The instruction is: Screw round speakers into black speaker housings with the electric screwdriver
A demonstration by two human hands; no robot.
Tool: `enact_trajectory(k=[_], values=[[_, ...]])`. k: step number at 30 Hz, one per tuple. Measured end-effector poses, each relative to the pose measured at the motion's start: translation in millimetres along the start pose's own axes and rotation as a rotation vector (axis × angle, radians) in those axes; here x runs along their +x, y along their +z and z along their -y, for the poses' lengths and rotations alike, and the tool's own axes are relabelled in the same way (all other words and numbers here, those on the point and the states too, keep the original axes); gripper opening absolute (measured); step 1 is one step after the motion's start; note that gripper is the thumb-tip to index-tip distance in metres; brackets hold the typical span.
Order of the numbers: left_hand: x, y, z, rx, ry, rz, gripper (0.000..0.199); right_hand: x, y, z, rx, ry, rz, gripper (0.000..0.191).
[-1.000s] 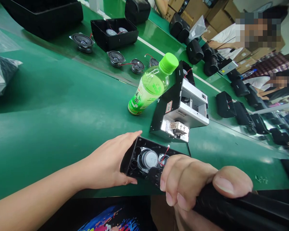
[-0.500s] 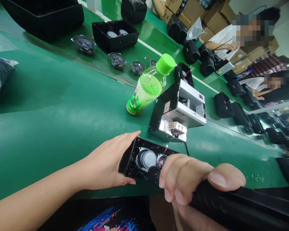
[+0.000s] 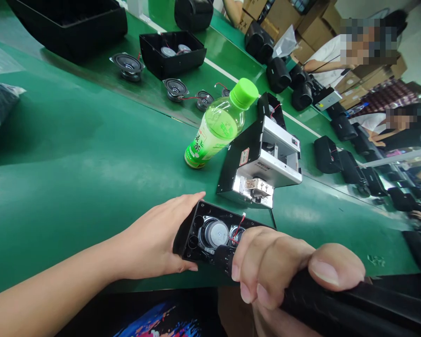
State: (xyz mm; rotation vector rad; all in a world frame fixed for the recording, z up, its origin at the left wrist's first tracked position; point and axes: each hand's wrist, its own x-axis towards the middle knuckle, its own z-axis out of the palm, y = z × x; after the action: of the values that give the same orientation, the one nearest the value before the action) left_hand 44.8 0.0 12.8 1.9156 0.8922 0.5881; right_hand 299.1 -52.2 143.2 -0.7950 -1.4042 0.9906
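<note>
A black speaker box (image 3: 192, 227) lies open near the table's front edge, with a round driver (image 3: 217, 233) and a smaller one inside and a red wire rising from it. My left hand (image 3: 161, 234) grips the box's left end, thumb and fingers on opposite sides. In my right hand (image 3: 277, 267) is a black power screwdriver (image 3: 224, 258), its collar over the box's near side. The tool's tip is hidden. Behind the box stands a silver and black screw dispenser (image 3: 263, 164).
A green-capped bottle (image 3: 214, 126) stands left of the dispenser. Loose speaker drivers (image 3: 128, 65) and an open black box (image 3: 171, 56) sit farther back. A plastic bag (image 3: 0, 107) lies at left. Two people work at the upper right beside rows of black boxes.
On the conveyor, the loose drivers and open boxes have shifted slightly right. My right hand and the screwdriver have moved slightly right and down. My left hand still grips the box.
</note>
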Motion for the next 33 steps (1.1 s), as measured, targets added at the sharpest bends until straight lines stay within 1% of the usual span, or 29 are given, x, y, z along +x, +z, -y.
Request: enact_trajectory(k=[2, 5, 8, 13, 18, 20, 23, 24, 29, 31, 33], values=[[-1, 0.2, 2, 0.007, 0.016, -0.009, 0.154, 2, 0, 2, -0.015, 0.022, -0.005, 0.030], [-3, 1.1, 4, 0.027, 0.037, -0.022, 0.154, 3, 0, 6, -0.031, 0.065, 0.024, 0.032], [-4, 1.5, 6, 0.034, 0.040, -0.022, 0.154, 2, -4, 9, -0.032, 0.074, 0.049, 0.034], [-2, 0.0, 4, 0.026, 0.030, -0.012, 0.151, -1, -7, 5, -0.017, 0.047, 0.047, 0.034], [0, -0.4, 2, 0.021, 0.016, -0.011, 0.152, -3, -6, -2, -0.005, -0.013, -0.017, 0.029], [0, -0.1, 2, 0.012, 0.015, -0.009, 0.154, -3, -7, 0, -0.018, -0.006, -0.001, 0.029], [-1, 0.2, 2, 0.016, 0.021, -0.015, 0.155, -2, -9, 5, -0.046, 0.044, 0.050, 0.031], [-1, 0.3, 2, 0.018, 0.025, -0.017, 0.154, -1, -9, 7, -0.046, 0.047, 0.048, 0.031], [-2, 0.5, 1, -0.006, 0.042, -0.026, 0.149, -2, -2, 8, -0.079, 0.058, 0.018, 0.030], [-1, 0.7, -1, -0.022, 0.027, -0.028, 0.148, -6, 2, 6, -0.101, 0.032, 0.033, 0.029], [2, 0.8, -4, -0.033, 0.003, -0.027, 0.148, -10, 3, 1, -0.129, 0.039, 0.087, 0.026]])
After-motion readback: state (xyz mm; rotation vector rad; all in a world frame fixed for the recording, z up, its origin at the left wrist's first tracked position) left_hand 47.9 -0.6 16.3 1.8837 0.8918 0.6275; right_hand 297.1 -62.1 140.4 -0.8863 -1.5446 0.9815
